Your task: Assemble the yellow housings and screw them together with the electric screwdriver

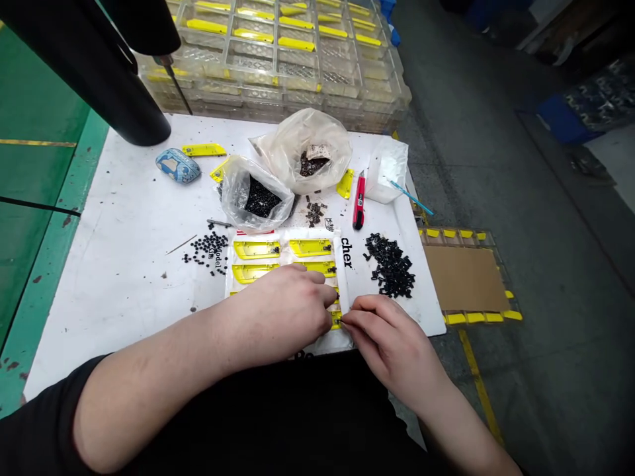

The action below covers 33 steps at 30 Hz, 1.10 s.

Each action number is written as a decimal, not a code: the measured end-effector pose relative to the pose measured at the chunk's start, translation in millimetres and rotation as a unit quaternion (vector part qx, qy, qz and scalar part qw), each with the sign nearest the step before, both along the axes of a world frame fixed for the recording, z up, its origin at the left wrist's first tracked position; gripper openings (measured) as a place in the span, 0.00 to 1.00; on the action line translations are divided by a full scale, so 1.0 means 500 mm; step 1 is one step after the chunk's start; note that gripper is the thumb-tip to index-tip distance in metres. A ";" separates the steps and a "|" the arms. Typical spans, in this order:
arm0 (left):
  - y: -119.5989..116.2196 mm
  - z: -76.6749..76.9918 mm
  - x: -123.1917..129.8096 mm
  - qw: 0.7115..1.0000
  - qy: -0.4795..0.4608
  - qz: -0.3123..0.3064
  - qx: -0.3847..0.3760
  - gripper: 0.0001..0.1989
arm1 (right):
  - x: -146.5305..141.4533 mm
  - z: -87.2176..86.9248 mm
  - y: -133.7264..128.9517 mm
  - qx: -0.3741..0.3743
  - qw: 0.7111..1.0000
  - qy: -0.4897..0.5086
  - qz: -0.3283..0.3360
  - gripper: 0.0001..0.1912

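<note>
Several yellow plastic parts (256,249) lie in rows on a white padded sheet (285,236), small dark pieces at their right ends. My left hand (285,307) reaches across the lower rows with its fingers curled down. Whatever is between those fingertips is hidden. At the right end of the lowest yellow part (336,320), my right hand (391,337) pinches thumb against forefinger. Something small and dark shows at that pinch, too small to name. Right of the sheet is a pile of small black pieces (389,266); to its left, small round black pieces (208,251) are scattered.
Two open plastic bags of small dark parts, the nearer one (233,198) and the farther (317,129), stand behind the sheet. A red utility knife (359,201) lies right of them. An electric screwdriver (169,63) hangs at upper left. Stacked clear trays (278,86) line the back.
</note>
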<state>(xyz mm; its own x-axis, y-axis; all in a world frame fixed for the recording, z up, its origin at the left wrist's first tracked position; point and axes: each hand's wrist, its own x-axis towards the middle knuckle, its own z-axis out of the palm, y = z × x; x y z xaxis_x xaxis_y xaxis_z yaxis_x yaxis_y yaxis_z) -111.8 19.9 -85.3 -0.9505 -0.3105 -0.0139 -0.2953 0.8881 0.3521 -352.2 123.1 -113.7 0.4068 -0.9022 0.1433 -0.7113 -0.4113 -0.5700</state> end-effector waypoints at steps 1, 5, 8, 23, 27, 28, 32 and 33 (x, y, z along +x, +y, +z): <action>-0.001 0.000 0.000 1.000 -0.007 0.000 0.002 0.09 | 0.001 0.000 0.000 -0.002 1.000 0.004 0.001 0.10; -0.002 -0.001 0.001 1.000 -0.018 0.002 0.006 0.09 | 0.005 0.001 -0.002 -0.005 1.000 0.015 0.005 0.10; -0.001 -0.005 0.001 1.000 -0.012 0.003 0.007 0.09 | 0.007 0.002 -0.002 -0.008 1.000 0.021 0.009 0.10; -0.002 -0.011 -0.003 1.000 -0.003 0.007 0.011 0.09 | 0.006 0.001 0.000 0.006 1.000 0.010 0.005 0.13; -0.001 -0.014 -0.001 1.000 0.012 0.009 0.011 0.10 | 0.004 0.002 -0.001 0.013 1.000 0.009 0.008 0.13; 0.000 -0.015 0.000 1.000 0.016 0.008 0.009 0.10 | 0.004 0.002 -0.001 0.012 1.000 0.011 0.008 0.13; 0.001 -0.013 -0.001 1.000 0.016 0.007 0.001 0.09 | 0.003 0.002 -0.001 0.012 1.000 0.012 0.005 0.12; 0.001 -0.013 -0.002 1.000 0.014 0.007 0.002 0.09 | 0.003 0.001 -0.001 0.012 1.000 0.011 0.005 0.12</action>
